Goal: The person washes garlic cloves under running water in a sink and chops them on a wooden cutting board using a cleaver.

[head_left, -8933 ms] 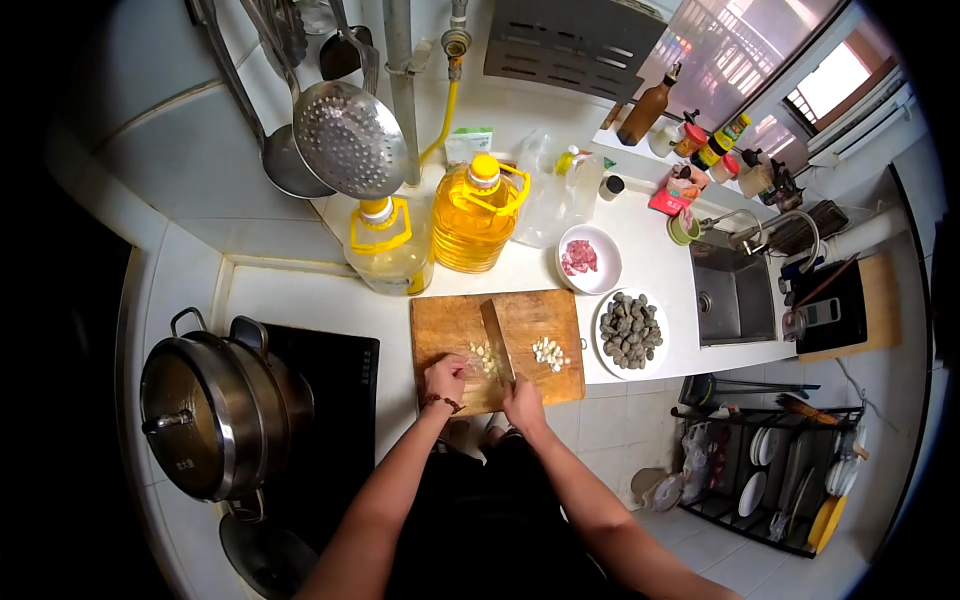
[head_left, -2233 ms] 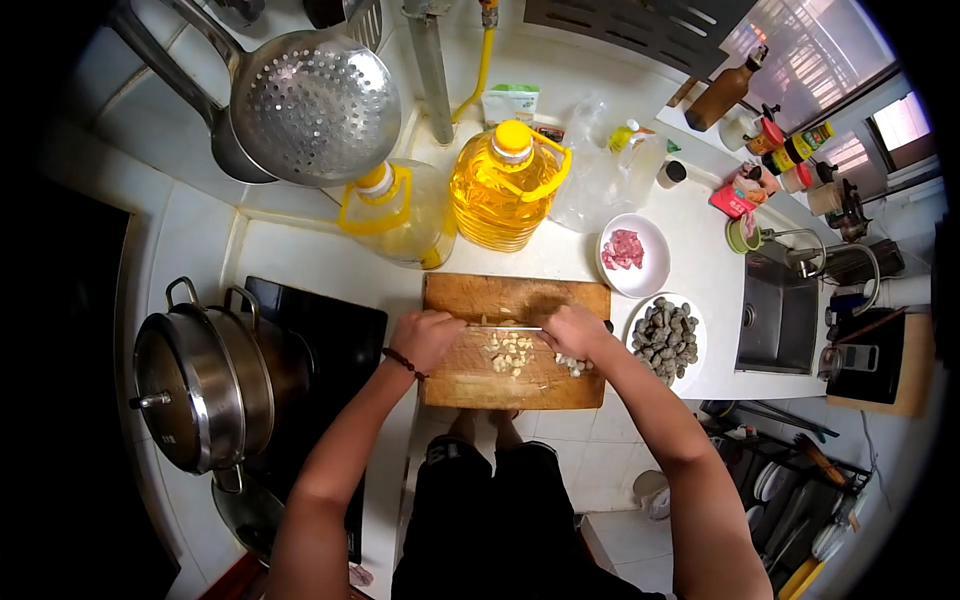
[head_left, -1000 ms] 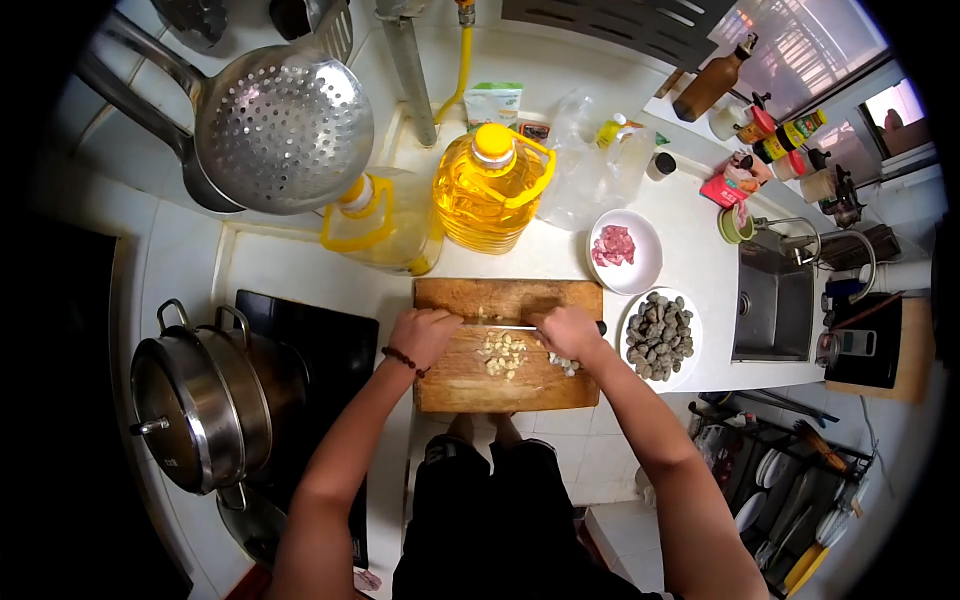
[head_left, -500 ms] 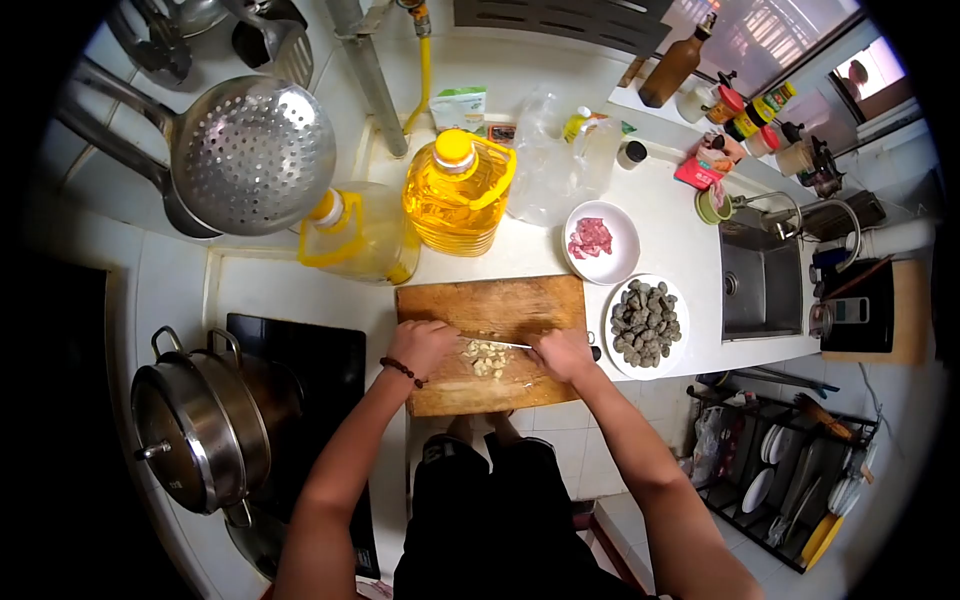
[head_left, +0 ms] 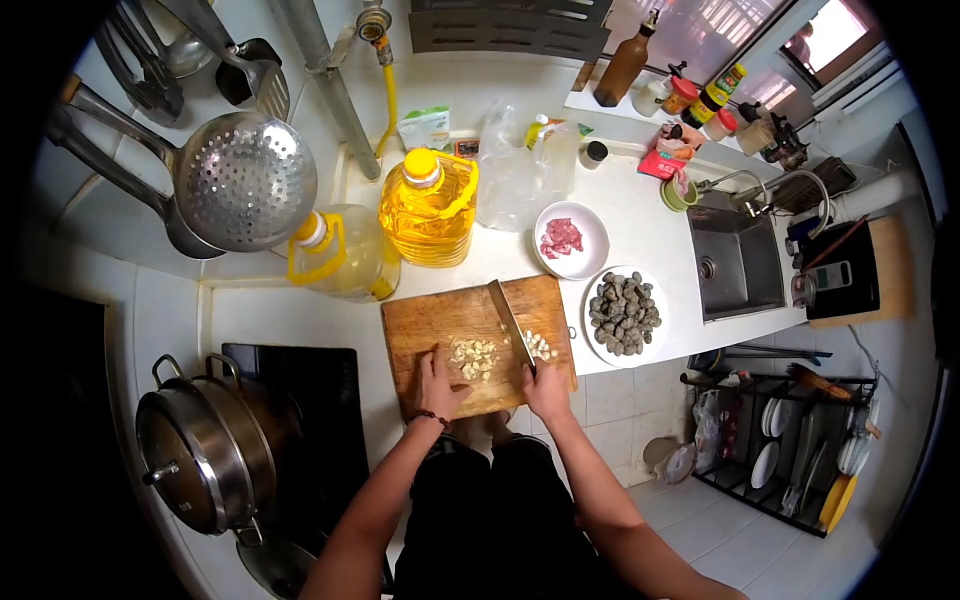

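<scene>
My right hand (head_left: 547, 392) is closed round the handle of a knife (head_left: 512, 322), whose blade points up and away over the wooden cutting board (head_left: 430, 318). Chopped garlic (head_left: 474, 358) lies on the board between the blade and my left hand. A smaller group of garlic cloves (head_left: 541, 347) sits just right of the knife. My left hand (head_left: 438, 388) rests at the board's lower left with its fingers apart, at the left side of the chopped garlic, holding nothing.
Beyond the board stand an oil bottle (head_left: 430, 215) and a nearly colourless jug (head_left: 350, 250). To the right are a bowl of meat (head_left: 590, 255), a plate of shellfish (head_left: 652, 345) and a sink (head_left: 740, 270). A steel pot (head_left: 200, 450) stands left, near a black cooktop (head_left: 330, 420).
The knife has turned from lying crosswise between both hands to pointing away from me, in my right hand alone. My left hand has let go of the blade end and moved down with fingers spread.
</scene>
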{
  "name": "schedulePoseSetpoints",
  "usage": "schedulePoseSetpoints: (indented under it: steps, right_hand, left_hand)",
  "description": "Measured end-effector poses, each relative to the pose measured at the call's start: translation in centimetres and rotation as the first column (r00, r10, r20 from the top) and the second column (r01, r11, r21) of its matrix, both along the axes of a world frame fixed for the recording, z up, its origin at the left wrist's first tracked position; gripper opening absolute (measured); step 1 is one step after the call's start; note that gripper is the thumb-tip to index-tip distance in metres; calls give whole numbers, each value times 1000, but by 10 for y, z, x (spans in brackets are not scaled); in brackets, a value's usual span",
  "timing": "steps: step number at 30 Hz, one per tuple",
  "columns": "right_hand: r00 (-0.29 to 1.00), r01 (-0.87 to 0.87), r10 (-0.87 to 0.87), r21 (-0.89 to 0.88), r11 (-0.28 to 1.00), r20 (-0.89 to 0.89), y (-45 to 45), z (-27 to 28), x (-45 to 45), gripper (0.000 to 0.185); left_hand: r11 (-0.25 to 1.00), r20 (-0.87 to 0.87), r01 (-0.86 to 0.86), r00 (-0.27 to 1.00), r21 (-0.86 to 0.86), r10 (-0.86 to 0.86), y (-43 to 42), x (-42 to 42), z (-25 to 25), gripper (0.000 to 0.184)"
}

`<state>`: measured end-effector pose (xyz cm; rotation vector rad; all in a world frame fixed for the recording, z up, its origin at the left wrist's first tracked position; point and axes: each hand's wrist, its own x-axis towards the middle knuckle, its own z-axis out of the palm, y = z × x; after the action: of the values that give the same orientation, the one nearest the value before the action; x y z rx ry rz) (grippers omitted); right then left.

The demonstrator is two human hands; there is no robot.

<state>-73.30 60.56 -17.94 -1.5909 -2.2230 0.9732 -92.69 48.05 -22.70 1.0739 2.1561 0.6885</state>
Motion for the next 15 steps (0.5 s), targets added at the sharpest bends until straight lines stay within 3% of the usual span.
schedulePoseSetpoints:
  steps: [4,9,11,15]
  right_hand:
    - [995,46,-43,-29,999,92,-5,-3,-5,22]
    - [987,14,-10,-27,1000,159,-11,-17,-12,24]
    - [990,34,-30,-30,999,135,-22,-21,-15,24]
    - [995,-5,15,-96,995,96,-42,-29,-20,22]
  left_hand:
    - [999,-118,44,992,28,-40,9,15,-1,116]
    - [997,-178,75,982,27,-69,18,13,-12,105]
    - [995,60,14,998,101,-20,21,5,-31,91]
    - [990,72,-13,997,141,3,23,3,-33,79]
